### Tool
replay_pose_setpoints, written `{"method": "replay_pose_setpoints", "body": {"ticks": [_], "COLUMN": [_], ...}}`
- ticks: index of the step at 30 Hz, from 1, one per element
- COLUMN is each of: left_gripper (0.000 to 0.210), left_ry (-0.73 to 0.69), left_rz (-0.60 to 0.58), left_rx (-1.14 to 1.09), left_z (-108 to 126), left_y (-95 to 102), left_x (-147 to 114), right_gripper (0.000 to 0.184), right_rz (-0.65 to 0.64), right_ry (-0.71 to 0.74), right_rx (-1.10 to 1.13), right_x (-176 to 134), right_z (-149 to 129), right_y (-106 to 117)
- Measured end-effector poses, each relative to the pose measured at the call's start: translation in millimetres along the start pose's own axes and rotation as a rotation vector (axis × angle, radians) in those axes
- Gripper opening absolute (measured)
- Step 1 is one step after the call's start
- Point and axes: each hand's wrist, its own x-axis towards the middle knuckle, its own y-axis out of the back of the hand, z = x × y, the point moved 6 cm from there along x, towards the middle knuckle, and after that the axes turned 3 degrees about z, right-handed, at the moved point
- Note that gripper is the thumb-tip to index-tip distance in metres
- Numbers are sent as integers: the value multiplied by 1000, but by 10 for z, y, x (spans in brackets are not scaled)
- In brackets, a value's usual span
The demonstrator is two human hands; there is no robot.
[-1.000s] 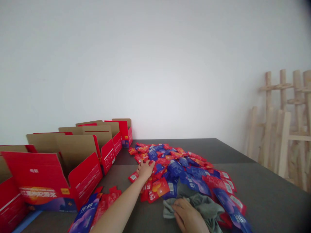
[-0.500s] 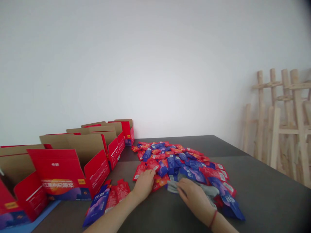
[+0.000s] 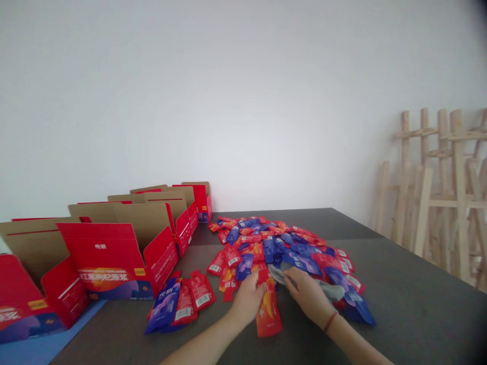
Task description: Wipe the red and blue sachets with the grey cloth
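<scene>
My left hand grips a red-orange sachet near its upper end, and the sachet hangs toward me over the dark table. Close beside it, my right hand is closed on a grey cloth, whose near end reaches the top of that sachet. Behind both hands spreads a loose pile of red and blue sachets. To the left of my left hand lies a small group with a blue sachet and red sachets overlapping.
Open red cartons with brown insides stand in rows along the left. A blue sheet lies under the nearest ones. The dark table meets a white wall at the back. Wooden frames lean at the right, past the table edge.
My left hand has come off the pile with a red-orange sachet and moved right, toward my right hand. My right hand keeps the grey cloth and has shifted only slightly.
</scene>
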Motion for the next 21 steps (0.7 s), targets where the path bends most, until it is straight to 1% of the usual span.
{"method": "replay_pose_setpoints", "body": {"ticks": [2, 4, 7, 10, 12, 15, 17, 19, 21], "left_gripper": [41, 55, 69, 87, 102, 116, 128, 137, 140], "left_ry": [23, 43, -13, -80, -72, -47, -30, -29, -62], "left_rz": [-29, -19, 5, -88, -170, -247, -259, -255, -267], "left_rx": [10, 22, 90, 229, 280, 273, 264, 257, 246], "left_z": [-139, -257, -306, -276, -278, -327, -407, -499, -564], "left_y": [15, 66, 144, 122, 79, 42, 47, 62, 62], "left_x": [142, 141, -102, -372, -433, -361, -297, -275, -299], "right_gripper": [28, 26, 26, 27, 31, 35, 37, 35, 27], "right_rz": [-6, -22, -57, -72, -82, -146, -202, -259, -307], "right_ry": [5, 39, 114, 133, 144, 222, 278, 349, 456], "right_rx": [-4, -7, -11, -12, -27, -86, -106, -84, -44], "right_x": [-18, -71, -167, -167, -96, 24, 36, -47, -212], "right_z": [-15, -56, -121, -166, -226, -370, -447, -505, -557], "right_y": [-32, -81, -160, -219, -274, -422, -521, -583, -597]}}
